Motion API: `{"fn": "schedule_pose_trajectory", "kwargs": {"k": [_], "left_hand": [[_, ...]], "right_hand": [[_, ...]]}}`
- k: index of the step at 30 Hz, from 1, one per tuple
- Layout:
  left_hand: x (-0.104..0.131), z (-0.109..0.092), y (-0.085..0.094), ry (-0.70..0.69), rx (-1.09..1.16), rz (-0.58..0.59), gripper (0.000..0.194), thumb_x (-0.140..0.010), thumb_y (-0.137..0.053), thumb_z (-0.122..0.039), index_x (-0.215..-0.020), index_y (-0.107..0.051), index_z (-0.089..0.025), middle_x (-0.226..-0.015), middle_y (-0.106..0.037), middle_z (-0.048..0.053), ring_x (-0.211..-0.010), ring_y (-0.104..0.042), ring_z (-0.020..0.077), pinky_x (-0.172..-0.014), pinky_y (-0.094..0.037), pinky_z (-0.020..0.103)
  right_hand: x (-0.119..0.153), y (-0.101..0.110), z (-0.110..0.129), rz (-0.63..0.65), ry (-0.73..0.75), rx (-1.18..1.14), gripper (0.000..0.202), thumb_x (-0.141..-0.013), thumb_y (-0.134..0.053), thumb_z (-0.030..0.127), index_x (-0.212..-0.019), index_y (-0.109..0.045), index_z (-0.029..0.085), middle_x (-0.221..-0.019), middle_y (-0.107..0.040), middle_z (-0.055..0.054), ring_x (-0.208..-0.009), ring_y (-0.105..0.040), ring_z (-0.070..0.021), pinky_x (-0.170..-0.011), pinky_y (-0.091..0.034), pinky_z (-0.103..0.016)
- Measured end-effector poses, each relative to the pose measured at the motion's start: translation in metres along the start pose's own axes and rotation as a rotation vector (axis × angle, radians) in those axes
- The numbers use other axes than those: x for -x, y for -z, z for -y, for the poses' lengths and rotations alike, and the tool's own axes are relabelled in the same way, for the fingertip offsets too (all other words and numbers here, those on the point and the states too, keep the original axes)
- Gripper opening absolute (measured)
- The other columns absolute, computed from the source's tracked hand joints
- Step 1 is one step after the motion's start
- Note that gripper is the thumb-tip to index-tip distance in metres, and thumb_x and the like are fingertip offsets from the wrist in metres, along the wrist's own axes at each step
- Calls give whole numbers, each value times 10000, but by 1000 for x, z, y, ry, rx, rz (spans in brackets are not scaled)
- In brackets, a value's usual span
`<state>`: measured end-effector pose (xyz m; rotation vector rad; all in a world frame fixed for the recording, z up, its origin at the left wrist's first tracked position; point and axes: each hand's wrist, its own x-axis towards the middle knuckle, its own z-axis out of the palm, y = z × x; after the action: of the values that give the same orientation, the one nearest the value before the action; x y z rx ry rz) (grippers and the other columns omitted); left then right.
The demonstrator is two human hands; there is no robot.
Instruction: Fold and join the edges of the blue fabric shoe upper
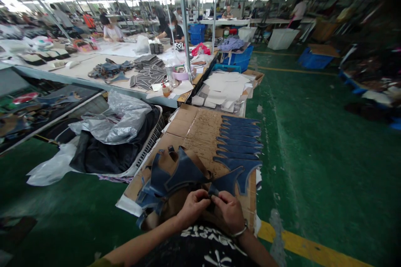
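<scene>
Close to my body, my left hand and my right hand meet with fingertips pinched on the narrow end of a blue leather piece. Its wide part points away to the right. The exact spot between the fingertips is hidden. Left of it lies a heap of similar blue leather pieces with tan undersides, some curled. Beyond my right hand, a row of overlapping blue pieces runs along the right side of the cardboard, which has brown glue-like smears.
To the left stands a white basket holding dark material and clear plastic. Pale sheets are stacked past the cardboard. A long worktable carries parts and a bottle; people sit behind it. Green floor lies right.
</scene>
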<state>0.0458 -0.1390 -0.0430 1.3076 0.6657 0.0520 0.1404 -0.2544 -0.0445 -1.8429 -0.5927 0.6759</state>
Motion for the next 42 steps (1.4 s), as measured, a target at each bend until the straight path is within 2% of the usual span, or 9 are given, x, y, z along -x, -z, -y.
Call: {"fn": "schedule_pose_trajectory", "kwargs": {"k": [6,9,12,16,20,24,30,36,42], "left_hand": [[0,-3,5,24,-43,40,320,-673,-606,-436,-620,-524,-131,-548,-439,-42,-533,-392,81,-511,-310,205],[-1,0,6,-3,-80,42,317,-681,-598,-437,-604,-505,-144,-555,-427,-44,-546,-391,85,-511,-310,203],[-1,5,9,-35,-113,10,298,-704,-580,-430,-636,-530,-144,-588,-449,-37,-578,-407,93,-536,-327,203],[1,6,11,-48,-176,-3,287,-725,-553,-411,-622,-528,-144,-571,-432,-42,-564,-380,86,-524,-312,200],[-1,9,10,-7,-172,-46,336,-681,-593,-441,-555,-481,-150,-512,-382,-58,-497,-345,70,-465,-268,199],[-4,17,9,178,90,-52,449,-597,-634,-571,-584,-491,-146,-472,-425,-55,-427,-375,66,-431,-281,199],[1,13,12,377,393,196,590,-636,-516,-687,-719,-604,-109,-646,-593,51,-566,-556,135,-590,-436,274],[-5,23,9,104,-207,-58,529,-706,-507,-604,-580,-614,-102,-502,-540,11,-462,-441,98,-438,-283,213],[-9,11,11,-7,-266,-152,506,-782,-441,-545,-609,-635,-110,-531,-598,33,-498,-507,126,-467,-343,218]], "right_hand": [[4,-2,0,-15,170,189,283,-793,-513,302,-533,-496,191,-580,-475,25,-572,-461,-114,-550,-350,-240],[4,-3,0,60,63,82,296,-790,-516,369,-555,-509,190,-573,-493,24,-575,-470,-120,-542,-365,-238],[2,-4,-4,242,-86,-166,362,-798,-458,504,-687,-567,177,-596,-530,18,-568,-477,-120,-515,-381,-231],[2,-10,-12,372,-214,-250,482,-765,-434,610,-820,-585,156,-474,-401,74,-417,-340,-76,-394,-273,-210],[1,-18,-18,293,-118,-147,412,-790,-460,547,-729,-591,161,-489,-440,62,-452,-368,-81,-418,-296,-212],[-2,-18,-20,112,49,102,430,-811,-476,466,-505,-508,166,-486,-456,40,-485,-388,-86,-452,-298,-227],[-1,-14,-27,43,68,182,383,-824,-455,435,-564,-554,171,-525,-559,-2,-522,-482,-127,-487,-363,-241],[-3,-19,-32,117,84,137,307,-844,-426,399,-700,-589,182,-654,-622,-25,-626,-559,-168,-566,-422,-265],[-12,-14,-25,66,112,167,286,-850,-412,379,-724,-587,191,-690,-631,-35,-639,-559,-173,-597,-419,-281]]}}
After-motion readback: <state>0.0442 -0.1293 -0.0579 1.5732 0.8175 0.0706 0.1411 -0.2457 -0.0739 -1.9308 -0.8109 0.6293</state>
